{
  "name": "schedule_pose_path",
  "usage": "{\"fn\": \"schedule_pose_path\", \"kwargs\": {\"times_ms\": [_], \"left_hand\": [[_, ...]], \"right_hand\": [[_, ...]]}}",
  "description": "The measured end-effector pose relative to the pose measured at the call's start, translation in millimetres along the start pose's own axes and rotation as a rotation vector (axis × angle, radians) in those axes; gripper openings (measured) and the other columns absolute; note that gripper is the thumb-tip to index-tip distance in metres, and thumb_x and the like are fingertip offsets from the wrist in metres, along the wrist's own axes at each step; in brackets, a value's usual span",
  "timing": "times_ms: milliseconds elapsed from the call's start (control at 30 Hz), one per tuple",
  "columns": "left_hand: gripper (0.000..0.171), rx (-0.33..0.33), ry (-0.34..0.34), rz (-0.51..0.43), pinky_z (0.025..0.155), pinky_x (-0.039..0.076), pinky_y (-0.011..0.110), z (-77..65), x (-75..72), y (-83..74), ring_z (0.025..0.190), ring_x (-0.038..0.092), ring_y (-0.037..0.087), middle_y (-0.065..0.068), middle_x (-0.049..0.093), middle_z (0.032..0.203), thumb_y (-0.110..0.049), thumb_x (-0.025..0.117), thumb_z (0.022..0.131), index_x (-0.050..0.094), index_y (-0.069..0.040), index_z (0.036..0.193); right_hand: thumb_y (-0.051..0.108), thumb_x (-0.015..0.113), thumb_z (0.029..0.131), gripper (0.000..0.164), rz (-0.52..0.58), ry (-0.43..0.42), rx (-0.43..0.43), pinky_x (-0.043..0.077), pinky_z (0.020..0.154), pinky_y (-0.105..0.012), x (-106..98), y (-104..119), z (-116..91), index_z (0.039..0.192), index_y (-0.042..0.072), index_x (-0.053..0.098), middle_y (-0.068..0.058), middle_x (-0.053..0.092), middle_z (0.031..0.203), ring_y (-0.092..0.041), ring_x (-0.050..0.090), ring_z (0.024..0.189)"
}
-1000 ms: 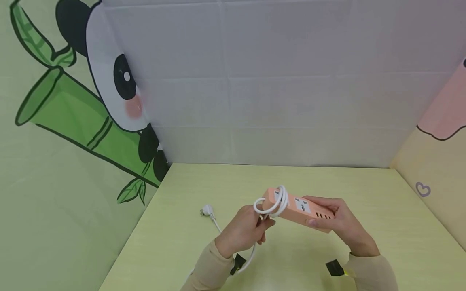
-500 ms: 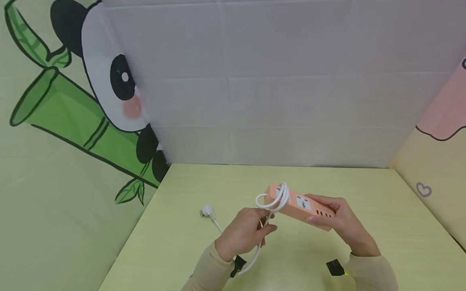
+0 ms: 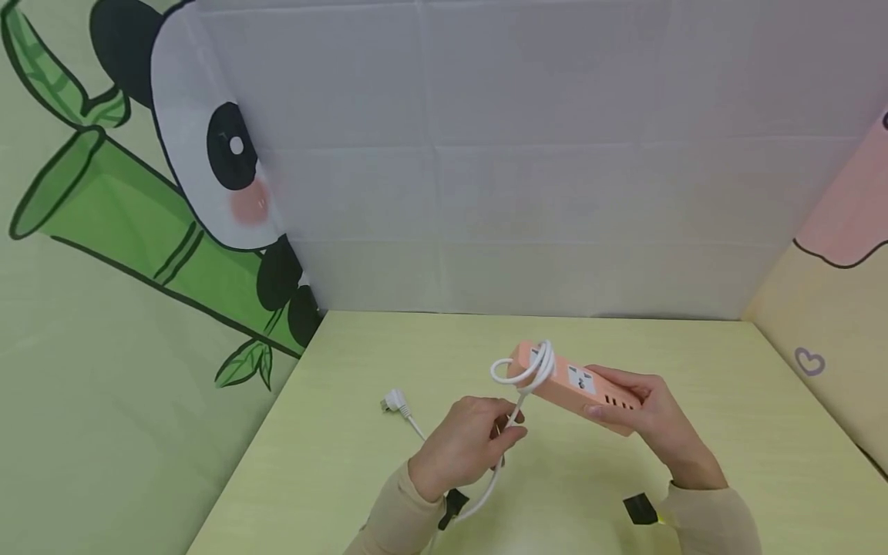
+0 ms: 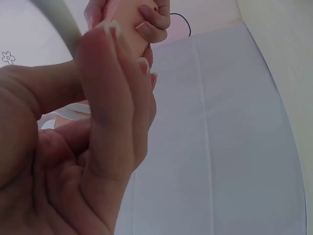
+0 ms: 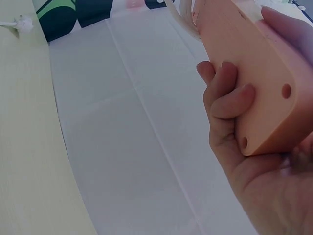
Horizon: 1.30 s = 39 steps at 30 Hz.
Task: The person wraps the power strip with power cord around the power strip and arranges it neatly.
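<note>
A pink power strip (image 3: 565, 393) is held up over the table, tilted with its left end higher. My right hand (image 3: 659, 420) grips its right end, fingers curled under the base (image 5: 259, 73) and thumb along the front side. White cord (image 3: 544, 366) is wound in several loops around the strip's left end. Below those loops my left hand (image 3: 465, 443) pinches the cord between thumb and curled fingers, seen close in the left wrist view as well. The cord's tail hangs past the left wrist, and its white plug (image 3: 395, 401) lies on the table to the left.
The pale yellow table (image 3: 361, 347) meets a grey-white cloth backdrop (image 3: 527, 193) at its far edge. A panda and bamboo print (image 3: 173, 216) covers the left wall. Black tape patches (image 3: 640, 509) sit near both sleeves.
The power strip has risen slightly and shifted right with my right hand. My left hand has slid a little lower on the cord, and a straight length now shows between it and the loops.
</note>
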<state>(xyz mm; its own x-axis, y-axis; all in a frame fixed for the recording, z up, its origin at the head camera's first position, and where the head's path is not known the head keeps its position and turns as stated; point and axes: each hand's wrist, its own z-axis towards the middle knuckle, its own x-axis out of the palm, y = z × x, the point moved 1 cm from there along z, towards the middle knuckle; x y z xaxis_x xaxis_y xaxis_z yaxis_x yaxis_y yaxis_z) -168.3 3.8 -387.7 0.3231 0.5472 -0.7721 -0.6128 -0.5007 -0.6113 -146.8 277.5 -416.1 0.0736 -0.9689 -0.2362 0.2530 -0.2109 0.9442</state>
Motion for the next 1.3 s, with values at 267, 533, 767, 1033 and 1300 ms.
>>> {"fn": "schedule_pose_path", "kwargs": {"times_ms": [267,533,767,1033,1300], "left_hand": [[0.013,-0.012,-0.012,-0.031,0.053,0.042,0.014,-6.5,-0.8,-2.5,0.048,0.048,-0.007,-0.01,0.059,0.064,-0.016,0.068,0.097,0.067,-0.012,0.085],[0.015,0.016,-0.016,0.023,0.056,0.04,0.012,-12.5,-2.9,-6.1,0.055,0.045,-0.005,-0.012,0.058,0.064,-0.018,0.069,0.095,0.069,-0.013,0.082],[0.019,0.038,-0.024,0.013,0.054,0.039,0.012,-17.1,-3.0,-7.7,0.054,0.044,-0.005,-0.013,0.056,0.062,-0.02,0.067,0.097,0.069,-0.013,0.08],[0.021,0.043,-0.027,-0.012,0.052,0.039,0.012,-22.1,-4.3,-9.2,0.052,0.044,-0.007,-0.015,0.056,0.062,-0.024,0.067,0.098,0.069,-0.015,0.079],[0.017,0.048,-0.026,-0.131,0.051,0.042,0.014,-23.9,-10.6,-10.9,0.05,0.048,-0.008,-0.009,0.058,0.062,-0.023,0.065,0.101,0.069,-0.014,0.087]], "right_hand": [[0.005,0.073,0.091,0.049,-0.023,-0.04,0.026,0.054,0.072,-0.028,2.6,2.6,-4.7,0.139,0.003,0.06,0.01,0.072,0.112,-0.011,0.064,0.09],[0.008,0.074,0.091,0.05,-0.037,-0.085,0.046,0.054,0.074,-0.026,3.5,3.7,-9.0,0.139,0.003,0.06,0.013,0.072,0.112,-0.009,0.064,0.091],[0.008,0.075,0.091,0.052,-0.047,-0.121,0.071,0.054,0.076,-0.025,3.1,4.5,-13.0,0.14,0.002,0.059,0.015,0.072,0.111,-0.007,0.064,0.092],[0.018,0.076,0.092,0.057,-0.104,-0.157,0.13,0.053,0.079,-0.024,3.8,2.6,-14.8,0.143,0.005,0.056,0.022,0.066,0.115,-0.006,0.061,0.097],[0.026,0.078,0.091,0.059,-0.152,-0.199,0.16,0.052,0.075,-0.026,-3.3,-7.2,-6.7,0.144,0.011,0.057,0.02,0.065,0.114,-0.007,0.059,0.095]]}}
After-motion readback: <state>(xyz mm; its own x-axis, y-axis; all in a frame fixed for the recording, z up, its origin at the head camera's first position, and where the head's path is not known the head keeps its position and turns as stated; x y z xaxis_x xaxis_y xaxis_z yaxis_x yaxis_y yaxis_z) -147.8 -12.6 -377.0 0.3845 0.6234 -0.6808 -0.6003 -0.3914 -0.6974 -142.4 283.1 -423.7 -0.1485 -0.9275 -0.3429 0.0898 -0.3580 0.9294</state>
